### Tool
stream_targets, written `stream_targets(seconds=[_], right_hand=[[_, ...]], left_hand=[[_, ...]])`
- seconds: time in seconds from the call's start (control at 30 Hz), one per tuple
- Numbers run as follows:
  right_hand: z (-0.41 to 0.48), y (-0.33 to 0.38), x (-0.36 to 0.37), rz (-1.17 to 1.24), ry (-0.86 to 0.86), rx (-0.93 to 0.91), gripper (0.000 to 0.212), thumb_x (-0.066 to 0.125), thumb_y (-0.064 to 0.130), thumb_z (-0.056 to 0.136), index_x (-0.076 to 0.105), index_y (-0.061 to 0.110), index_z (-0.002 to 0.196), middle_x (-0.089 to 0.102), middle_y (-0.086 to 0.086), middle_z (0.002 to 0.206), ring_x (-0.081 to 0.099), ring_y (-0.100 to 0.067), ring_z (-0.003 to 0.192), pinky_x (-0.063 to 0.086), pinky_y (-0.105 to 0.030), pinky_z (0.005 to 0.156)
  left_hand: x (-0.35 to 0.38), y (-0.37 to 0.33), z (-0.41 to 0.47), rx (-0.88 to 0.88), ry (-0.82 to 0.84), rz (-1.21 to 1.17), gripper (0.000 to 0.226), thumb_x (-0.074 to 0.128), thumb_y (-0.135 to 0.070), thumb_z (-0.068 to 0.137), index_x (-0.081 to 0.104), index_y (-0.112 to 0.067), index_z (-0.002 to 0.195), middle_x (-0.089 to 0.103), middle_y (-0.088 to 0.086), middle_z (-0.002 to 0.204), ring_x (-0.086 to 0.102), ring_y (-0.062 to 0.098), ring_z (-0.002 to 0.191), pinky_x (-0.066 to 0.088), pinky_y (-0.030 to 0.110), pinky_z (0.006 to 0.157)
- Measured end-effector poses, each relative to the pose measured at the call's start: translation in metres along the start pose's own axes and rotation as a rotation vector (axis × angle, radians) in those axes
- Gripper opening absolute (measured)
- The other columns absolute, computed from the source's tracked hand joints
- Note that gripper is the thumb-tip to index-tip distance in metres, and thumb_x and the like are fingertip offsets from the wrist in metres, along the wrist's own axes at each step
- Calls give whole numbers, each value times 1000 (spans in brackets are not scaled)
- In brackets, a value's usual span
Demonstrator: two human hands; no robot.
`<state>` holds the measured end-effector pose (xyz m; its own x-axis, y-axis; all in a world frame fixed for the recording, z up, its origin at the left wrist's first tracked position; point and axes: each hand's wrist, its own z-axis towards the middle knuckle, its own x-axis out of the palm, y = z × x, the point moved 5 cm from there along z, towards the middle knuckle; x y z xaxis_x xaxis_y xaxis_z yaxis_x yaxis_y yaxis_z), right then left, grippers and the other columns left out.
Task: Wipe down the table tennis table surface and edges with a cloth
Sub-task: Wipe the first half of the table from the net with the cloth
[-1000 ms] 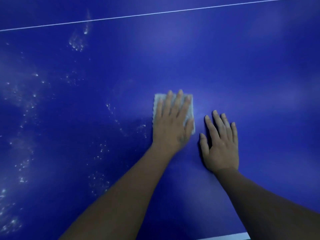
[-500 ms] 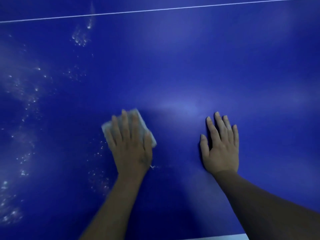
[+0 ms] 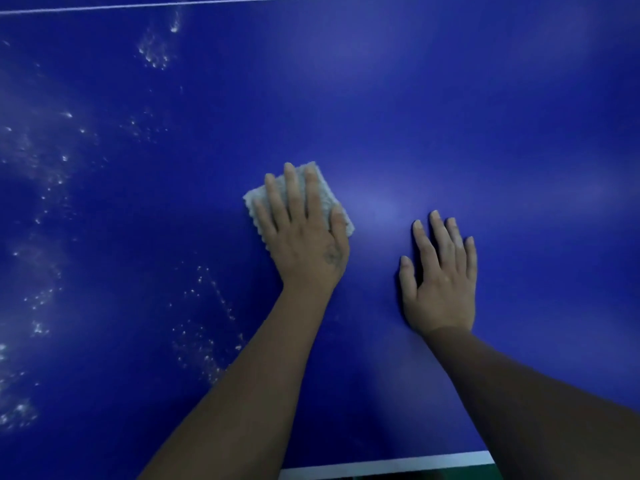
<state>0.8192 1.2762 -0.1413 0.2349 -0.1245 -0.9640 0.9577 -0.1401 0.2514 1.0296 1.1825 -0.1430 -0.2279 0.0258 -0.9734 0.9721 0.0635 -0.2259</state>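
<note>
Head view: the left hand lies flat on a folded white cloth, fingers spread slightly apart and pressing it down on the blue table tennis counter rather than gripping it. Half a second ago this hand and cloth sat lower and further left, at the edge of the speckled patch; a second ago they were about where they are now. So the cloth has swept out to the left and come back toward the middle, one full back-and-forth stroke.

The right hand is planted palm-down just beside the cloth's right side, fingers open and holding nothing, and it has not shifted; it looks to be bracing the person's lean.

White droplets or residue still speckle the surface left of the forearm, and more lie further left and up near the thin white line. The near white edge stripe shows at the bottom. I judge the wiping well short of done: the left side and edges remain.
</note>
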Motion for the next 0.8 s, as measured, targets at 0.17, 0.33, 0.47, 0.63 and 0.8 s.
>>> stream_targets(seconds=[0.17, 0.33, 0.47, 0.63, 0.8], right_hand=[[-2, 1, -1, -6, -2, 6, 59, 42, 41, 111, 39, 23, 167, 25, -1, 179, 17, -24, 167, 13, -56, 135], [-3, 1, -1, -11, -7, 1, 58, 40, 44, 113, 38, 23, 167, 25, 0, 179, 17, -24, 167, 12, -53, 135], [-3, 3, -6, 1, 13, 6, 58, 43, 43, 113, 41, 21, 166, 27, -1, 178, 19, -25, 166, 11, -53, 135], [-14, 1, -17, 93, 45, -20, 55, 47, 38, 113, 45, 16, 164, 30, -4, 177, 23, -27, 165, 10, -53, 135], [-76, -22, -35, 29, 31, 1, 57, 47, 37, 112, 45, 15, 164, 31, -5, 176, 25, -27, 165, 15, -59, 133]], left_hand=[[12, -30, -78, 241, 58, -44, 72, 34, -51, 112, 12, -21, 174, 7, 7, 181, 0, 35, 168, 9, 64, 132], [15, -18, -192, 446, 172, -61, 72, 37, -51, 111, 14, -23, 174, 5, 4, 182, 4, 35, 168, 7, 63, 133], [11, -21, -179, 518, 162, -67, 72, 39, -50, 111, 17, -22, 173, 8, 4, 182, 4, 34, 168, 11, 63, 133], [10, -41, -89, 424, 82, -31, 68, 37, -51, 111, 24, -22, 172, 16, 5, 180, 7, 32, 168, 8, 59, 134], [8, -36, -141, 434, 85, -69, 69, 37, -47, 113, 19, -20, 173, 11, 6, 181, 4, 33, 168, 12, 62, 132]])
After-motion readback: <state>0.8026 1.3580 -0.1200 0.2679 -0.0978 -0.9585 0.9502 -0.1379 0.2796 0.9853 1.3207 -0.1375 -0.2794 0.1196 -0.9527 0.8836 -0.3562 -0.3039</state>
